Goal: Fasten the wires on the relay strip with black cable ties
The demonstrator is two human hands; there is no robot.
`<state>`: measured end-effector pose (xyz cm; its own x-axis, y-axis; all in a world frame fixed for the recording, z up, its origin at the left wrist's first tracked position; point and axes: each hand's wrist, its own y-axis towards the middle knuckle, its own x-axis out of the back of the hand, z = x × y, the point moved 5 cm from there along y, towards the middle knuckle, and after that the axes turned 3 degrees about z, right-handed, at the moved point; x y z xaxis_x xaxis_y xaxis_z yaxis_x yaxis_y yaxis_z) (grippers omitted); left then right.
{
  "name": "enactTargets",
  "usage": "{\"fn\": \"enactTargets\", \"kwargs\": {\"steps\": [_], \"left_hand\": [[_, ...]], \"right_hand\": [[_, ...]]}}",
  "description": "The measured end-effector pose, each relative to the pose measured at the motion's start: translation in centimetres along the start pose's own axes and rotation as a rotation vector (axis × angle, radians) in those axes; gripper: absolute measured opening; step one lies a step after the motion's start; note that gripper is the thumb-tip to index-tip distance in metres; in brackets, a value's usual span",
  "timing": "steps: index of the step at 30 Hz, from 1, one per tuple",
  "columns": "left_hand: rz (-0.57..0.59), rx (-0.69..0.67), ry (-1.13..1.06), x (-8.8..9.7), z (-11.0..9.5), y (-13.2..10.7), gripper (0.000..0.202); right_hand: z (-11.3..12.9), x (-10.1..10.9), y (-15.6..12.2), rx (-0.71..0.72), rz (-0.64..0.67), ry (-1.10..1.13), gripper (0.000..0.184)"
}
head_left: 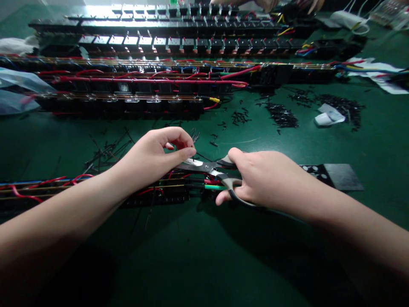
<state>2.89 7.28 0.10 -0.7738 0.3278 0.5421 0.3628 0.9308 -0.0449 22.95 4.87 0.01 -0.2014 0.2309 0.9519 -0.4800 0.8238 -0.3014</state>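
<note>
Right hand [265,175]: one, centre right, grasping one pair of scissors [209,167], frame centre
Left hand [156,147]: one, centre, fingertips close by the blades; cannot tell whether they grip anything
Wired strip [171,198]: one beneath, lower left to centre

We have a dark green tabletop [191,264] filling the frame, plain along the bottom. Across the upper half we see long wired strips [191,44] lying in rows, roughly parallel. Another wired strip [168,192] runs from the left edge towards the centre. Left of centre, we find thin black strands [102,152] scattered loosely. Right of centre, above the middle, lie a black heap of small pieces [283,115] and, farther right, a broader dark pile [353,111], with a crumpled white scrap [329,116] at its left side. We also see a clear bag [22,87] at the left edge and white paper [380,76] at the upper right.
</note>
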Motion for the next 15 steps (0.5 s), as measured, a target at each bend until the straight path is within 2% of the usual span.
{"fn": "enactTargets", "kwargs": {"steps": [4, 8, 11, 15], "left_hand": [[-0.066, -0.003, 0.083, 1.0, -0.3, -0.1, 0.015], [-0.170, -0.008, 0.286, 3.0, -1.8, -0.9, 0.013], [-0.147, 0.023, 0.454, 3.9, -2.6, -1.6, 0.015], [-0.070, 0.030, 0.784, 4.8, -2.4, -2.1, 0.032]], "right_hand": [[0.0, -0.1, -0.1, -0.011, 0.019, 0.018, 0.064], [-0.1, -0.3, 0.1, -0.037, 0.080, 0.068, 0.065], [-0.1, -0.5, 0.3, -0.043, 0.099, 0.080, 0.061], [-0.2, -0.7, 0.3, -0.041, 0.086, 0.084, 0.062]]}}
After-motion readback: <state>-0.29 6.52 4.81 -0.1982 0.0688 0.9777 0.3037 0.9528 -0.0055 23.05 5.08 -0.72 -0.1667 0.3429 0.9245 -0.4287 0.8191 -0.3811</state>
